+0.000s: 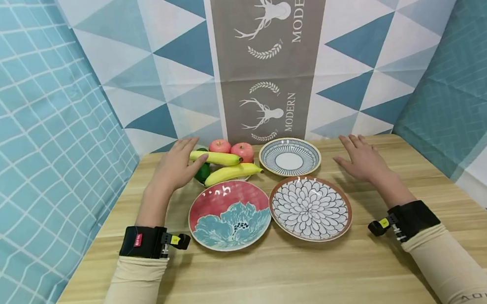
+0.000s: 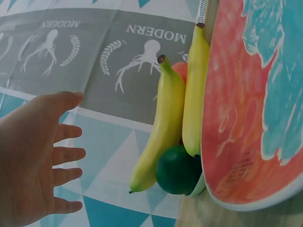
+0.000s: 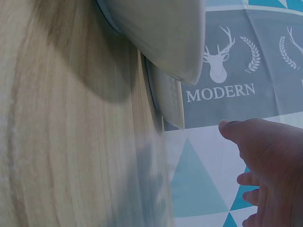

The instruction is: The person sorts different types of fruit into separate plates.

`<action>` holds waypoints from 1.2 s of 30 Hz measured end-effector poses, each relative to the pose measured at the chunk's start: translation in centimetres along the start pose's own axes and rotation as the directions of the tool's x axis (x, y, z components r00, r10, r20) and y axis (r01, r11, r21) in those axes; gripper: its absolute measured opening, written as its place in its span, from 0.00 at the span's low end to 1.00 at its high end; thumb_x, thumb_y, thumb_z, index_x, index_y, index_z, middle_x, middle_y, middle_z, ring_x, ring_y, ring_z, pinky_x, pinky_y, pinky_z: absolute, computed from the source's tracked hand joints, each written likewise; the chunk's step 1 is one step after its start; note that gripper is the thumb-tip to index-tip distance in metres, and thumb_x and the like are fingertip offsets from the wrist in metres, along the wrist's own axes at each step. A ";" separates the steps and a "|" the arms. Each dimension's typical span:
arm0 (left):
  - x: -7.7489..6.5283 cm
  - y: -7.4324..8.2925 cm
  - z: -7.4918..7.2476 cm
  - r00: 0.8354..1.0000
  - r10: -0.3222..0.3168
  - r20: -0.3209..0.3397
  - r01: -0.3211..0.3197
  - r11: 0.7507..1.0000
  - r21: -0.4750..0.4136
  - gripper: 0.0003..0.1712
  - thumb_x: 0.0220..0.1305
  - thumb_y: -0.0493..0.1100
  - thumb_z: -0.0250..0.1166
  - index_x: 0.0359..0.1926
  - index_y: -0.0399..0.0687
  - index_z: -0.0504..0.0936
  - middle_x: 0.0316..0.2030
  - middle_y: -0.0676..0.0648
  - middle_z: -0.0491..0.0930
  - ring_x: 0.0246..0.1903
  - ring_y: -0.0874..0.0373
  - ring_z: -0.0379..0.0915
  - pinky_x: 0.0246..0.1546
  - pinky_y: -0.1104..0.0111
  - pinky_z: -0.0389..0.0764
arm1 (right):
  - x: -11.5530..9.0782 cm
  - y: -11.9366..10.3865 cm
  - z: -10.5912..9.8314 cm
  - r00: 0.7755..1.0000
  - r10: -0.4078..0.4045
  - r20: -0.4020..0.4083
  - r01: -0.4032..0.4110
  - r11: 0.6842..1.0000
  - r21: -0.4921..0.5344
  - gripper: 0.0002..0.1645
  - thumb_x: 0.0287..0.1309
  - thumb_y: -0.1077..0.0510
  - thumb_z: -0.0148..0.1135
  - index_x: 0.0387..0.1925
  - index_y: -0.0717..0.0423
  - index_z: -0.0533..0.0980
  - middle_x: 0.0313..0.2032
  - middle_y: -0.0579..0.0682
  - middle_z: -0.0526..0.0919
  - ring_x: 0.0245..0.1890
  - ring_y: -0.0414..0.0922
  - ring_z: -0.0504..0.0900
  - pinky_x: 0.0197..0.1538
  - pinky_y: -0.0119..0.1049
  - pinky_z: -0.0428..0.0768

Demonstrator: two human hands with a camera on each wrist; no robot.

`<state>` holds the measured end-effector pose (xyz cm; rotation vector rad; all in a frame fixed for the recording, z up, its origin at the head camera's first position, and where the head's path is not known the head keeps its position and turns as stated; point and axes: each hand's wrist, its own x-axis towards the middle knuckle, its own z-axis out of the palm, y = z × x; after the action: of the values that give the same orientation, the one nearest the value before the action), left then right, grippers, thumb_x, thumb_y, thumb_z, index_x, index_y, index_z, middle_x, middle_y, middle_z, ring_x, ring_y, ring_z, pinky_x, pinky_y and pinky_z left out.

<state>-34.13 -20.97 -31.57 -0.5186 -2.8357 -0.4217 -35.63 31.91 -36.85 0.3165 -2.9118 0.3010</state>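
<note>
My left hand [image 1: 175, 166] hovers beside the fruit at the back left, fingers extended and holding nothing. Nearest to it lie two bananas [image 1: 217, 157], one above the other, with a dark green round fruit [image 2: 177, 169] under them and two red apples [image 1: 242, 152] behind. A bowl [image 2: 198, 185] under the fruit shows only a bit of its rim. My right hand [image 1: 362, 158] is held over the table at the right, fingers spread and empty. Left of it stand the blue-striped plate [image 1: 289, 159] and the brown-rimmed plate with a petal pattern [image 1: 311, 208].
A red plate with a teal flower [image 1: 230, 218] sits in front of the fruit, close beside the petal plate. Everything stands on a wooden table [image 1: 271, 288]. Patterned cloth [image 1: 183, 44] hangs behind it, with blue grid cloth [image 1: 23, 135] at the left.
</note>
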 end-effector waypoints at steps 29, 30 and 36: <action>-4.4 1.7 2.9 1.000 -0.018 0.017 0.018 1.000 0.011 0.42 0.79 0.62 0.57 0.80 0.40 0.64 0.74 0.31 0.67 0.72 0.33 0.65 0.66 0.38 0.72 | 0.3 -0.7 -0.1 0.999 -0.018 0.037 0.018 1.000 -0.002 0.48 0.81 0.37 0.47 0.84 0.62 0.46 0.79 0.75 0.46 0.79 0.74 0.41 0.71 0.80 0.44; -4.6 1.7 3.1 0.999 -0.026 0.019 0.026 1.000 0.009 0.41 0.78 0.61 0.58 0.79 0.40 0.65 0.74 0.31 0.67 0.72 0.33 0.65 0.66 0.38 0.72 | 0.3 -0.8 -0.1 0.999 -0.018 0.040 0.018 1.000 -0.003 0.48 0.81 0.37 0.47 0.84 0.62 0.46 0.80 0.75 0.46 0.79 0.74 0.40 0.71 0.80 0.44; -5.5 1.5 4.3 0.996 -0.091 0.017 0.090 0.996 0.004 0.39 0.77 0.59 0.60 0.75 0.36 0.70 0.71 0.30 0.71 0.70 0.32 0.69 0.64 0.38 0.74 | 0.3 -1.0 -0.1 0.999 -0.017 0.038 0.017 1.000 -0.002 0.48 0.81 0.36 0.47 0.84 0.62 0.46 0.79 0.75 0.47 0.79 0.74 0.40 0.71 0.80 0.44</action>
<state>-29.28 -19.98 -36.78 -0.3961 -2.8846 -0.4303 -35.63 30.87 -36.54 0.3506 -2.9443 0.2924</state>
